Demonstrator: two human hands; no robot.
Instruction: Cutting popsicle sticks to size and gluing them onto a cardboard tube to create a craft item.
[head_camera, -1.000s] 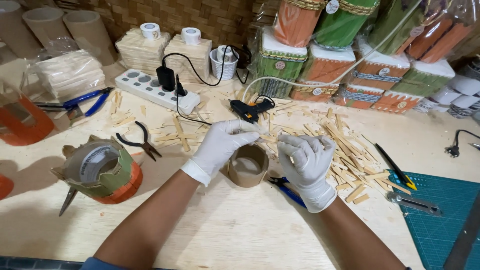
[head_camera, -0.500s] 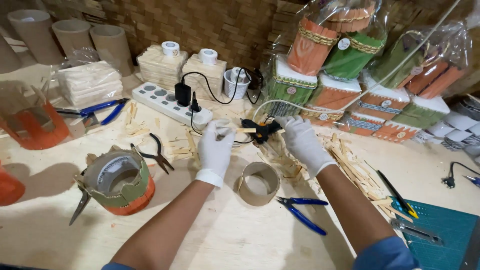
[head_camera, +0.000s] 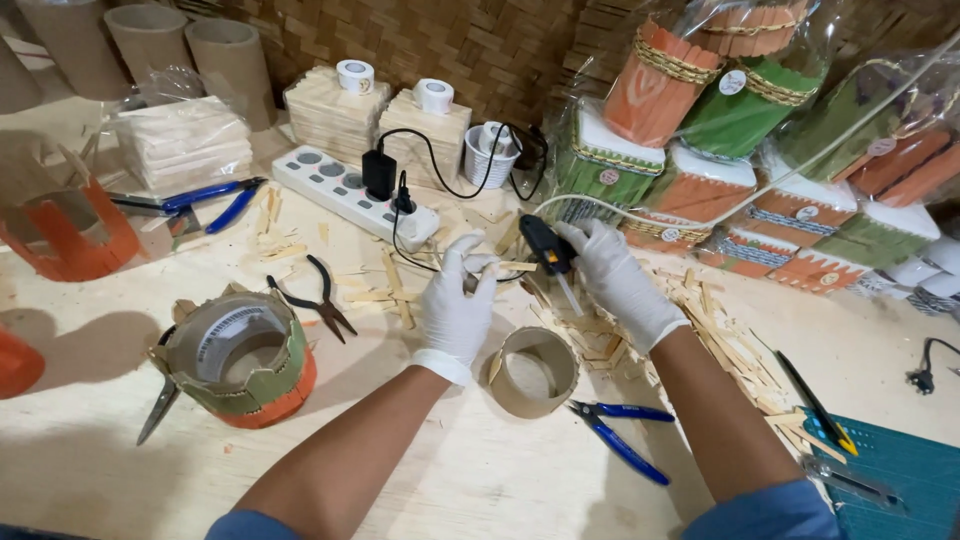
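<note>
Head view: gloved hands work over a pale wooden desk (head_camera: 480, 480) scattered with wood slivers.
Left hand (head_camera: 458, 300): fingers pinched together on a short flat wooden stick (head_camera: 515, 266), held level above the desk.
Right hand (head_camera: 618, 280): closed around a black glue gun (head_camera: 548, 250), its nozzle angled down just beside the stick's end.
Cardboard ring (head_camera: 530, 372): stands on the desk directly below and between both hands, open end up.
Doing it well: judging by the pose, glue is going onto the stick; it helps to keep the stick steady and level, bring the nozzle close, lay a thin line, and keep gloved fingertips off the hot tip.
Counts: one power strip (head_camera: 355, 195); two white tape rolls on stacked sticks at the back; three tall cardboard tubes at top left; two blue-handled pliers, one black-handled pair (head_camera: 315, 295).
Left side: one tape roll (head_camera: 235, 355) wrapped in green and orange sticks.
</note>
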